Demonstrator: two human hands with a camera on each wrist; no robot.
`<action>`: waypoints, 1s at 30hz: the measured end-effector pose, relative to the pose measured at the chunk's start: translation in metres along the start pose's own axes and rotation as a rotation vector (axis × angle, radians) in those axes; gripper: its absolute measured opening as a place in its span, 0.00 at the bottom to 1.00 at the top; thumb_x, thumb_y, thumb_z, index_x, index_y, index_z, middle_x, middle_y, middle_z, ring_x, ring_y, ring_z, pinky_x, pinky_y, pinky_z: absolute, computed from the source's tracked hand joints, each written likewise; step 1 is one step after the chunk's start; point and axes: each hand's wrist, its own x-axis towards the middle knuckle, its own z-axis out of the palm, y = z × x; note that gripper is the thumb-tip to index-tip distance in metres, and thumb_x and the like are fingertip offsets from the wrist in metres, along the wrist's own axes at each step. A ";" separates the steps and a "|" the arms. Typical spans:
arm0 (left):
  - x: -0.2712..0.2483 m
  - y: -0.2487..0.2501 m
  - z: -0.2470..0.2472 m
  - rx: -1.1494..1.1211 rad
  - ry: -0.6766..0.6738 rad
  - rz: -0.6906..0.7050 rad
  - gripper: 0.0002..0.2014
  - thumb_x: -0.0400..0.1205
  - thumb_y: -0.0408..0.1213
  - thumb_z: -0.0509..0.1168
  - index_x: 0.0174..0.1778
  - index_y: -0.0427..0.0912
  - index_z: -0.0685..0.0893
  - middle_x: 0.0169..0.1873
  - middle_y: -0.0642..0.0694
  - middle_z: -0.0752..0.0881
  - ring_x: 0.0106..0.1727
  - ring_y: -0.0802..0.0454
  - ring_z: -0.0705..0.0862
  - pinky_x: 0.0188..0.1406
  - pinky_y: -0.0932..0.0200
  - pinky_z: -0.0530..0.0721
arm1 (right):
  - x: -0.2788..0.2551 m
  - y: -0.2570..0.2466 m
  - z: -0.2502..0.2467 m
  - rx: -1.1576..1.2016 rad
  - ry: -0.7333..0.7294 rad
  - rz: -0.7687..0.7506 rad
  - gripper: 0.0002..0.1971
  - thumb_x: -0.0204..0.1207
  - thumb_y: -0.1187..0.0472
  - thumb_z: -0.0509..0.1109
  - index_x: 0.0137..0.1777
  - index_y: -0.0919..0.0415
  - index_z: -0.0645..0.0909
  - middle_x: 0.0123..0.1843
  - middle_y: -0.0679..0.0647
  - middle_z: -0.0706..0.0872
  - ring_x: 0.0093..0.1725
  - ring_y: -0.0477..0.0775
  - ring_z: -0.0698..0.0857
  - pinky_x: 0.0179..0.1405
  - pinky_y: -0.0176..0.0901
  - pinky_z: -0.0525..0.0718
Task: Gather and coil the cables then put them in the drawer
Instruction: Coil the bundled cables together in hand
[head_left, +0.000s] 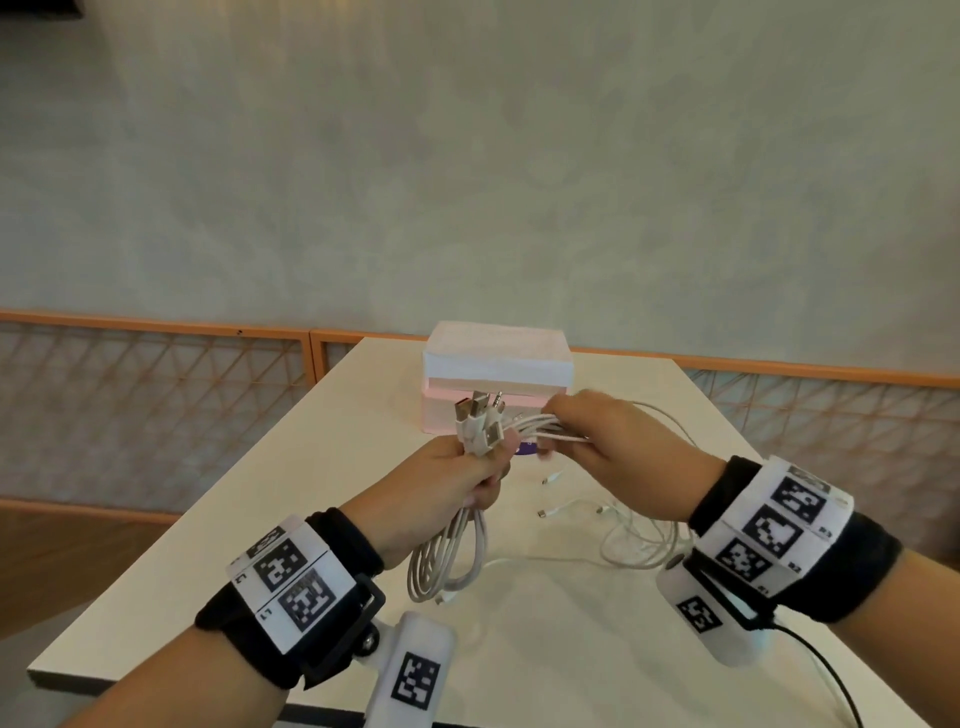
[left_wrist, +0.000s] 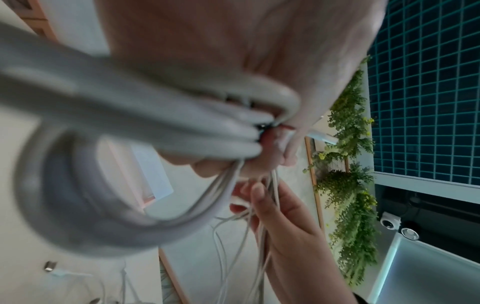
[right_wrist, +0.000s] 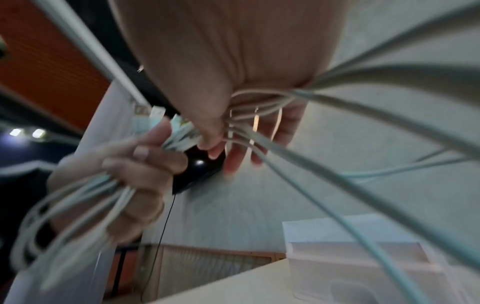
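My left hand (head_left: 470, 470) grips a bundle of white cables (head_left: 449, 561) above the table; USB plugs (head_left: 475, 421) stick up from the fist and coiled loops hang below it. My right hand (head_left: 597, 434) holds the same strands just to the right, fingers curled over them (right_wrist: 241, 111). More white cable (head_left: 639, 540) trails from that hand down onto the table, with loose plug ends (head_left: 550, 512) lying there. The pink and white drawer box (head_left: 498, 374) stands behind both hands, its drawer pulled out a little. In the left wrist view the loops (left_wrist: 103, 164) blur close to the lens.
The white table (head_left: 519, 649) has its left edge near my left forearm. An orange-framed lattice railing (head_left: 156, 405) runs behind it. A small purple object (head_left: 527, 447) lies in front of the drawer box. A black wire (head_left: 826, 670) runs off my right wrist.
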 end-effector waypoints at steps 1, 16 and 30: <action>-0.001 -0.002 -0.002 0.008 0.006 -0.003 0.19 0.85 0.50 0.54 0.32 0.43 0.66 0.17 0.55 0.63 0.20 0.59 0.59 0.22 0.69 0.62 | -0.001 0.000 -0.003 0.096 -0.075 0.059 0.09 0.82 0.53 0.59 0.41 0.50 0.75 0.36 0.47 0.83 0.36 0.43 0.79 0.38 0.34 0.76; 0.005 -0.008 0.027 -0.069 0.032 0.175 0.18 0.72 0.46 0.71 0.56 0.60 0.78 0.31 0.59 0.89 0.37 0.67 0.86 0.39 0.67 0.83 | 0.025 -0.029 0.002 1.264 0.563 0.284 0.17 0.64 0.43 0.69 0.32 0.57 0.75 0.23 0.48 0.71 0.20 0.43 0.68 0.20 0.32 0.67; 0.008 -0.005 0.032 0.209 -0.063 0.309 0.13 0.79 0.42 0.70 0.54 0.64 0.79 0.41 0.64 0.88 0.43 0.69 0.84 0.45 0.75 0.78 | 0.033 -0.038 0.018 1.180 0.437 0.336 0.22 0.78 0.39 0.56 0.33 0.54 0.76 0.26 0.52 0.73 0.30 0.59 0.72 0.34 0.59 0.78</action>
